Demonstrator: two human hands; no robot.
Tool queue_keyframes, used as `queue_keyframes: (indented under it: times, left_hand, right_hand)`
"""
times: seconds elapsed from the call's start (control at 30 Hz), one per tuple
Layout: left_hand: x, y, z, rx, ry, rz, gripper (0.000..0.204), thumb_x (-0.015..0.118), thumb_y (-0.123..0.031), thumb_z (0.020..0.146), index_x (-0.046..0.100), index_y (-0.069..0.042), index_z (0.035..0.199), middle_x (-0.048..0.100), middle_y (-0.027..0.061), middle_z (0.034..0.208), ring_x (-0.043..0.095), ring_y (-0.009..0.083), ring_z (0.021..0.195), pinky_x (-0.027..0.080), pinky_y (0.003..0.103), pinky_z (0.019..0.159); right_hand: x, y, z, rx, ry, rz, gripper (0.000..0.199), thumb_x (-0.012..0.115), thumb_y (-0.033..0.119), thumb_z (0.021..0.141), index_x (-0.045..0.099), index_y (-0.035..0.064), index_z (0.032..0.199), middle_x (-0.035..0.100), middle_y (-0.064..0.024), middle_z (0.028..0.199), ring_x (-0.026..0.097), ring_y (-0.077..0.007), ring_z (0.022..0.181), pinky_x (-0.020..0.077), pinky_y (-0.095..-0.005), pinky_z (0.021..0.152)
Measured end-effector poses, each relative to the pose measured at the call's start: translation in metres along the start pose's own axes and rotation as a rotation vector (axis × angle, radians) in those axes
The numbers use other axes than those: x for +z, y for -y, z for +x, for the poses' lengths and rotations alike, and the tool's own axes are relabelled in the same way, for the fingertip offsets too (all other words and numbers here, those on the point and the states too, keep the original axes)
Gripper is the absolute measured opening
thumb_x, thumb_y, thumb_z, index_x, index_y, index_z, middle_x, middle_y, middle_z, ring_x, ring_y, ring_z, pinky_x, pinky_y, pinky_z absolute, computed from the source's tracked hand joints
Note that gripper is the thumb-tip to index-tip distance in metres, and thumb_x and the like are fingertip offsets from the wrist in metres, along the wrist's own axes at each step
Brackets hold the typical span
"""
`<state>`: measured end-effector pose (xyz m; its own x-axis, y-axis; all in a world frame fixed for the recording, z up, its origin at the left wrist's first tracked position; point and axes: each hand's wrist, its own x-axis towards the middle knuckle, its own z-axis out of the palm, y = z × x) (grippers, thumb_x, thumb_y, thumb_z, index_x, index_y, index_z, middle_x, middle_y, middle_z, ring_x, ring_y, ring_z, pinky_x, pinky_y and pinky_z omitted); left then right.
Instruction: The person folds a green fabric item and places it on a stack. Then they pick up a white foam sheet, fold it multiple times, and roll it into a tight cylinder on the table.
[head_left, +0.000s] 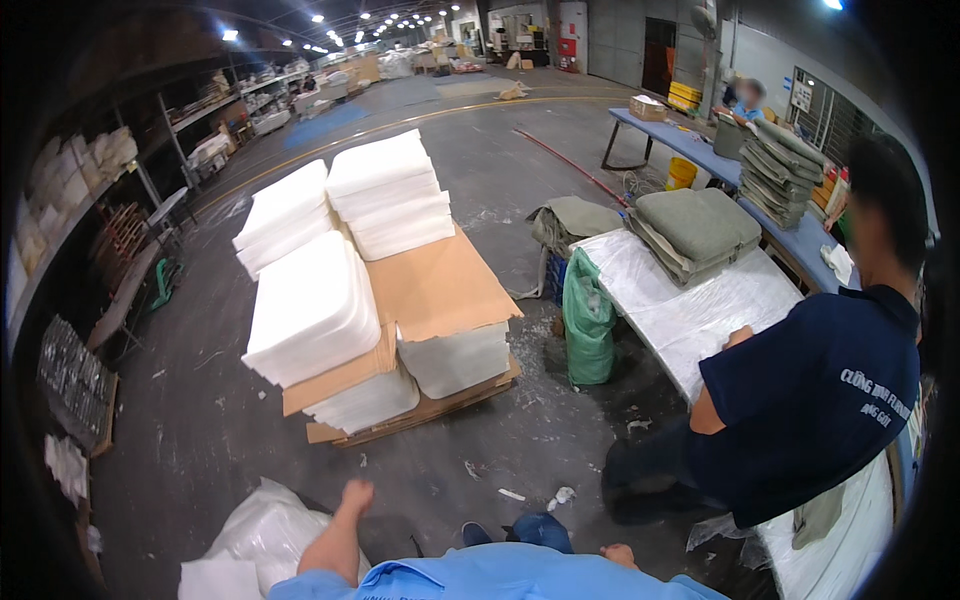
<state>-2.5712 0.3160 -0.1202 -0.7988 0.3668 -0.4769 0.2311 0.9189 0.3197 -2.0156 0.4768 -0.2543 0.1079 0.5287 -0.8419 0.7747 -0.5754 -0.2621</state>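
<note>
My left hand (357,496) hangs over the floor in front of the stacked white foam pads, apart from them. Its fingers look curled in, and nothing shows in them. Low beside my body is my right hand (620,556), partly cut off by my light blue shirt, so its fingers cannot be made out. Ahead, thick white foam pads (310,298) with rounded corners rise in several piles, with a brown cardboard sheet (440,285) between layers. More pads (455,360) lie under that sheet. Crumpled clear plastic with white sheets (265,535) lies beside my left forearm.
At right, a co-worker in a dark shirt (810,400) leans over a plastic-covered table (690,320) bearing folded grey-green covers (697,225). A green sack (588,325) stands at its corner. Plastic scraps (562,497) litter the floor. Shelving (200,115) lines the left.
</note>
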Motion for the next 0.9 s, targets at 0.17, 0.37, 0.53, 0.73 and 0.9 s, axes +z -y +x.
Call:
queue_keyframes:
  times: [0.17, 0.37, 0.53, 0.73, 0.9]
  left_hand:
    - [-0.062, -0.213, 0.17, 0.452, -0.176, -0.238, 0.042, 0.056, -0.036, 0.095, 0.07, -0.007, 0.123, 0.072, 0.0196, 0.116, 0.068, 0.0353, 0.111, 0.052, 0.042, 0.096]
    - [-0.018, -0.424, 0.277, 0.657, 0.003, -0.211, 0.048, 0.063, -0.033, 0.093, 0.063, -0.007, 0.133, 0.069, 0.0225, 0.124, 0.064, 0.037, 0.119, 0.049, 0.044, 0.103]
    - [0.012, -0.558, 0.418, 0.664, -0.061, -0.198, 0.061, 0.064, -0.034, 0.092, 0.052, -0.005, 0.144, 0.049, 0.0249, 0.149, 0.047, 0.0381, 0.138, 0.039, 0.044, 0.114]
    - [0.046, -0.667, 0.577, 0.171, -0.254, 0.035, 0.069, 0.051, -0.041, 0.1, 0.03, -0.011, 0.159, 0.026, 0.0198, 0.165, 0.02, 0.0394, 0.153, 0.016, 0.057, 0.123]
    - [0.103, -0.667, 0.616, 0.257, -0.436, 0.275, 0.068, 0.048, -0.04, 0.102, 0.027, -0.014, 0.161, 0.016, 0.0178, 0.169, 0.014, 0.0406, 0.155, 0.01, 0.059, 0.123]
  right_hand:
    - [0.002, 0.135, 0.04, -0.136, -0.27, -0.001, 0.067, 0.081, 0.044, 0.078, 0.063, 0.0085, 0.132, 0.07, -0.017, 0.122, 0.065, -0.0327, 0.119, 0.0495, -0.0407, 0.102]
    - [-0.023, 0.315, 0.111, -0.331, -0.356, 0.073, 0.085, 0.083, 0.045, 0.077, 0.049, 0.0086, 0.146, 0.057, -0.0224, 0.14, 0.056, -0.0375, 0.13, 0.0437, -0.0436, 0.109]
    - [-0.098, 0.521, 0.197, -0.703, -0.34, 0.191, 0.086, 0.085, 0.038, 0.077, 0.046, 0.0058, 0.147, 0.056, -0.0224, 0.138, 0.056, -0.0394, 0.127, 0.0445, -0.0429, 0.108]
    - [-0.214, 0.798, 0.313, -1.072, -0.436, -0.022, 0.086, 0.082, 0.031, 0.082, 0.039, 0.0066, 0.152, 0.049, -0.0244, 0.141, 0.05, -0.0431, 0.13, 0.0429, -0.0455, 0.108]
    - [-0.283, 0.971, 0.462, -1.03, -0.593, -0.199, 0.096, 0.084, 0.035, 0.077, 0.035, 0.0104, 0.155, 0.044, -0.0244, 0.148, 0.045, -0.0436, 0.135, 0.04, -0.0511, 0.11]
